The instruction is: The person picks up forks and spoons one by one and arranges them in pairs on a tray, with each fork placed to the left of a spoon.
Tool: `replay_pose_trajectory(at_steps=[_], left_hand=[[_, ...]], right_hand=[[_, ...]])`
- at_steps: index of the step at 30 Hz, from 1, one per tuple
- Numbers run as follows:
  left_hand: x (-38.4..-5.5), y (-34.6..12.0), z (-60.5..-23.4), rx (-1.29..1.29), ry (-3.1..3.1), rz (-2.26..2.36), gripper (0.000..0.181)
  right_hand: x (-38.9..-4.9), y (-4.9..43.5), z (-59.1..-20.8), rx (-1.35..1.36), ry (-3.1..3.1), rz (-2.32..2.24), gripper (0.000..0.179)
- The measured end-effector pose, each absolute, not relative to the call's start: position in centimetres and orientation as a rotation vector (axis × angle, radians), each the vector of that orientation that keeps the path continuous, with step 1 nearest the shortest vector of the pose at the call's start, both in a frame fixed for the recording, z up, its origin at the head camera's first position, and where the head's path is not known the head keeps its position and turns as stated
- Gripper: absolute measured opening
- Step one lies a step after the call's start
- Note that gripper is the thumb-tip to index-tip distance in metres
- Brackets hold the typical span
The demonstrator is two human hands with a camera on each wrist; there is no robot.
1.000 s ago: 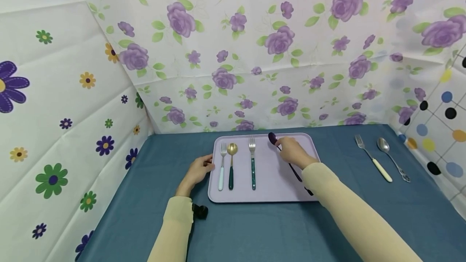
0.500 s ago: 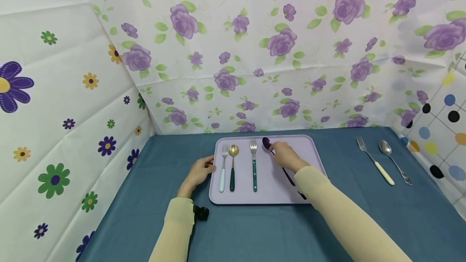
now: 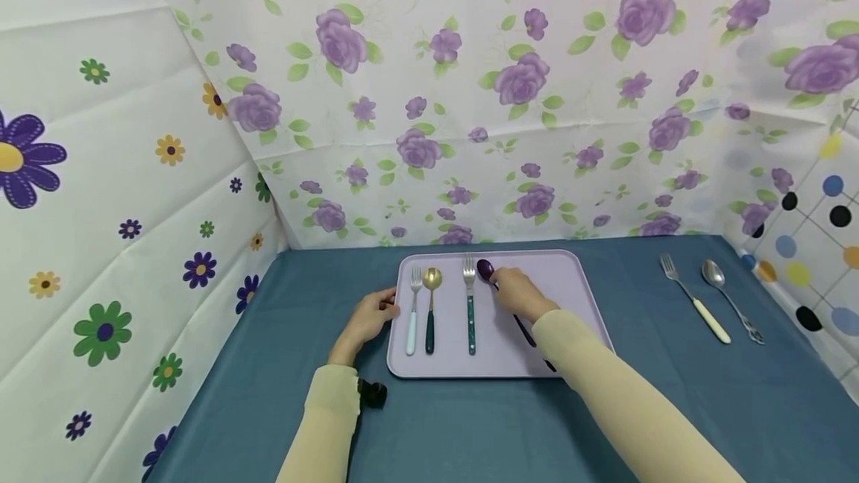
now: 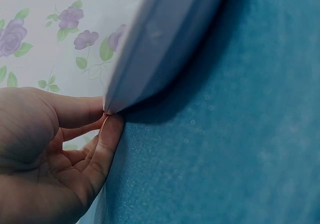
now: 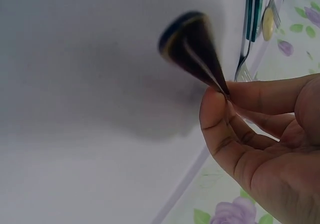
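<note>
In the head view my left hand is at the left rim of a pale lilac tray. Its thumb and fingers pinch the tray's edge, as the left wrist view shows. Over the tray's right half, my right hand pinches a dark purple spoon by its thin handle, bowl pointing to the back left. My sleeve and hand cover parts of that handle. Left of it lie a fork with a green handle, a gold spoon with a dark green handle and a fork with a pale mint handle.
On the blue tablecloth, to the right of the tray, lie a fork with a cream handle and a silver spoon with an ornate handle. Patterned cloth walls stand at the back and both sides.
My right hand has carried the purple spoon leftward across the tray, nearer the green-handled fork. The left hand has stayed at the tray's rim.
</note>
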State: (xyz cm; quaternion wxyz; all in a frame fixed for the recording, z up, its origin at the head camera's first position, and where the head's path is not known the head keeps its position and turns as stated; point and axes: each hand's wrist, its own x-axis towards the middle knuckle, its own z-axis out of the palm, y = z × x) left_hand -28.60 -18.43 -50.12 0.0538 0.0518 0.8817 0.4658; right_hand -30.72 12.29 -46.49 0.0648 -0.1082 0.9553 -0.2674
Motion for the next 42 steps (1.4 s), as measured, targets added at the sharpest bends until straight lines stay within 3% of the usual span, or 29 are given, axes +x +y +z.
replay_pose_trajectory(at_steps=[7,13,17,28,42], left_hand=[[-28.7,-18.3,-50.0,0.151,2.677,1.415,0.05],[-28.8,-18.3,-49.7,0.156,2.68,1.413,0.05],[-28.8,-18.4,-49.6,0.161,2.681,1.415,0.05],[-28.7,-18.4,-49.7,0.163,2.682,1.408,0.05],[-28.7,-18.4,-49.9,0.156,2.68,1.404,0.05]], right_hand=[[-31.0,11.9,-46.7,-0.302,2.866,-0.817,0.035],[-31.1,11.2,-46.1,-0.289,2.886,-0.791,0.012],[-31.1,10.6,-45.9,-0.23,2.875,-0.803,0.018],[-31.0,9.5,-46.4,-0.101,2.822,-0.885,0.01],[-31.0,9.0,-46.9,-0.076,2.898,-0.845,0.013]])
